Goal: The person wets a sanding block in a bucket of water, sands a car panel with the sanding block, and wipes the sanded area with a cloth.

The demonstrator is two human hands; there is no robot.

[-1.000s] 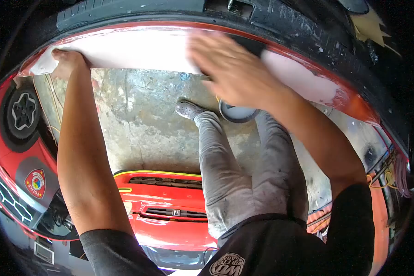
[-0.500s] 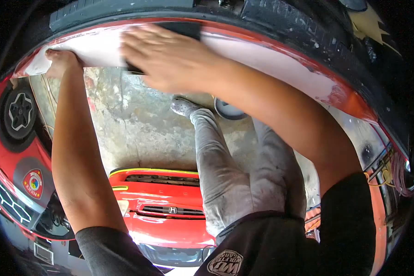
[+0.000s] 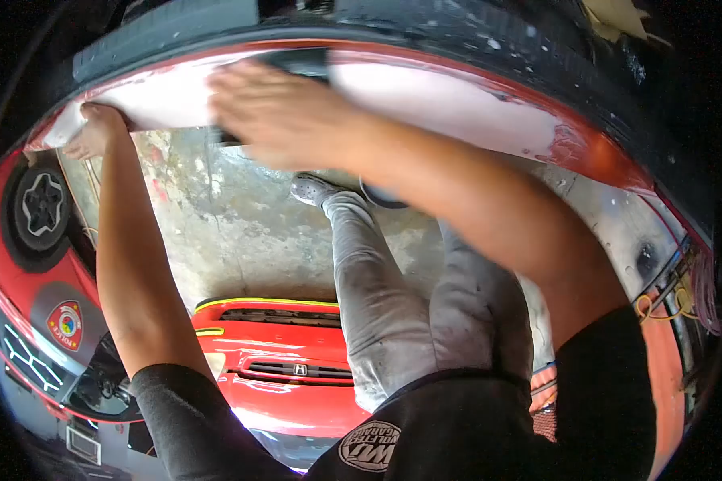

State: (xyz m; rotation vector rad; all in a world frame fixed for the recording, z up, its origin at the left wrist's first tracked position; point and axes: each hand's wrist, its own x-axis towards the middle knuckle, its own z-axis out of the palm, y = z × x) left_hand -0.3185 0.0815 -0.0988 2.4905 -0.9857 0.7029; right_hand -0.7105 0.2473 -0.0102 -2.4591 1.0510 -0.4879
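Observation:
A long curved car bumper [image 3: 433,96], red with a broad pale, whitish sanded area, spans the upper part of the head view. My right hand [image 3: 277,112] lies flat with its fingers together over a dark sheet, apparently sandpaper [image 3: 301,62], pressing it against the pale surface. Motion smears those fingers, and most of the sheet is hidden beneath them. At the bumper's left end, my left hand [image 3: 96,131] holds the lower edge, thumb on the pale face and the other fingers partly behind it.
Behind the bumper runs dark trim [image 3: 168,48]. Below are a concrete floor [image 3: 241,232], a round container [image 3: 381,192] near my legs, and a red Honda front end [image 3: 289,385]. A red car's wheel [image 3: 40,204] stands at left; cables [image 3: 702,297] hang at right.
The view has shifted slightly, so the bumper appears a little lower and further left. My right hand is still on the dark sheet, blurred by motion. My left hand keeps holding the edge.

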